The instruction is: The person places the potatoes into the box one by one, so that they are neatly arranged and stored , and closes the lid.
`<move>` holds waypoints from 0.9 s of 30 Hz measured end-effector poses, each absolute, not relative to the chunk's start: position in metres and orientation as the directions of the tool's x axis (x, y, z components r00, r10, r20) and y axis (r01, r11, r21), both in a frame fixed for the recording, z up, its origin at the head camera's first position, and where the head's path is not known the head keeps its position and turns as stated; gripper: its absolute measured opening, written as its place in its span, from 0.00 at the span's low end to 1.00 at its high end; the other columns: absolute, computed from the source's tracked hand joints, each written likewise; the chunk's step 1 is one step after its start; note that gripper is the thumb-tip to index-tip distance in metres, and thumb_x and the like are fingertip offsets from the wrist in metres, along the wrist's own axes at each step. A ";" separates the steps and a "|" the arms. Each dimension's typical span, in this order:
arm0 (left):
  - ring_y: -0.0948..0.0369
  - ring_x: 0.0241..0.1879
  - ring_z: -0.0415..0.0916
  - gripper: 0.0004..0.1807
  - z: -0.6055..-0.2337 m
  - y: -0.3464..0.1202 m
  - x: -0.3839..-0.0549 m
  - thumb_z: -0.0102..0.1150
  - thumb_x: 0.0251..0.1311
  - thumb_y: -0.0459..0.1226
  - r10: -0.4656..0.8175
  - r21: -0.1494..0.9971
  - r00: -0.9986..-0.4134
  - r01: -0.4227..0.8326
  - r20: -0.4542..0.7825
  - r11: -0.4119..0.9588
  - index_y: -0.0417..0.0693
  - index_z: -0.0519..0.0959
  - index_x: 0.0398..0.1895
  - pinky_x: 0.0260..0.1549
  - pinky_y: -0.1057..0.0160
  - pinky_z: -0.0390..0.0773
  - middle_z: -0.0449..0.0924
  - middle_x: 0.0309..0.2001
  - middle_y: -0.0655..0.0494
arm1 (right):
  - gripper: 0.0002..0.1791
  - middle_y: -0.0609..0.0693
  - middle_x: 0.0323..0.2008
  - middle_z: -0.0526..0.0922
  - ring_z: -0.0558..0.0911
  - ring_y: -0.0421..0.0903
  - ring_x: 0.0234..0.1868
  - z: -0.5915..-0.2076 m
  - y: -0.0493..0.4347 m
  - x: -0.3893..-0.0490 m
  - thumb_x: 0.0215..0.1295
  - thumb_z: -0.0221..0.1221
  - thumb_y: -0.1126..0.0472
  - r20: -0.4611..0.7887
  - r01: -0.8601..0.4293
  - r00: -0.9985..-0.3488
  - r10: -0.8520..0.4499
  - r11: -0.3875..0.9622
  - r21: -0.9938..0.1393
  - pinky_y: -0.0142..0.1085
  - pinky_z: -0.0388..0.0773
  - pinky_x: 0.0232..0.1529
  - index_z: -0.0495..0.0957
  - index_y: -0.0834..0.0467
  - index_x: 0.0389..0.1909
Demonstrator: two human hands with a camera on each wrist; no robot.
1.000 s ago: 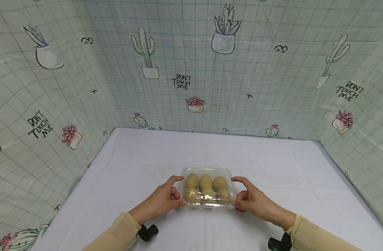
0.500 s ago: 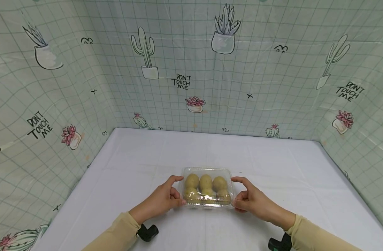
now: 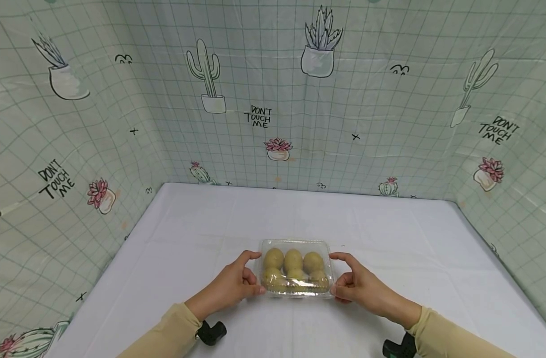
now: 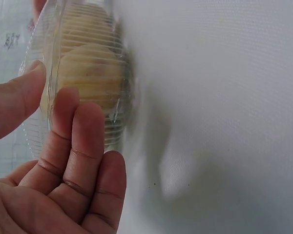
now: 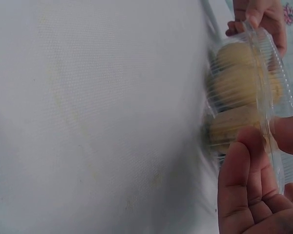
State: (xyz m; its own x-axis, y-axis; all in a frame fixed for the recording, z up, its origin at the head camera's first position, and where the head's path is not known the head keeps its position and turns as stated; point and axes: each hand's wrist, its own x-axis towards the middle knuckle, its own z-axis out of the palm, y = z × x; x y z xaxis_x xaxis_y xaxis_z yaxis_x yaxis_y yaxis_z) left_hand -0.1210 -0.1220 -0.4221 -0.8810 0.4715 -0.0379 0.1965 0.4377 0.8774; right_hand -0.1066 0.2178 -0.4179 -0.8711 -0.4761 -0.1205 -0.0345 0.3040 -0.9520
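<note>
A clear plastic clamshell box (image 3: 295, 244) with its lid down stands on the white cloth, holding several round, pale yellow-brown potatoes (image 3: 293, 259) in two rows. At its left end, my left hand (image 3: 230, 283) pinches the rim near the front corner between thumb and fingers, index finger reaching to the farther part of that side. My right hand (image 3: 364, 286) mirrors this at the right end, its thumb (image 5: 287, 134) and a fingertip (image 5: 250, 135) on either side of the rim. In the left wrist view, ribbed plastic covers a potato (image 4: 93, 70) close behind my fingers.
A white cloth (image 3: 366, 223) covers the table. Grid-patterned curtains with printed cacti (image 3: 277, 84) enclose its back and both sides. Black devices sit below each wrist, one on the left (image 3: 212, 333) and one on the right (image 3: 399, 345).
</note>
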 end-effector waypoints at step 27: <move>0.64 0.29 0.76 0.42 -0.417 -0.127 -0.121 0.72 0.58 0.42 0.499 0.796 -0.866 0.286 -0.022 0.533 0.41 0.61 0.72 0.30 0.64 0.77 0.78 0.30 0.64 | 0.41 0.56 0.30 0.81 0.81 0.48 0.30 -0.418 0.219 -0.107 0.67 0.62 0.67 -0.120 -0.057 -0.872 -0.475 0.342 -0.938 0.37 0.80 0.33 0.49 0.62 0.74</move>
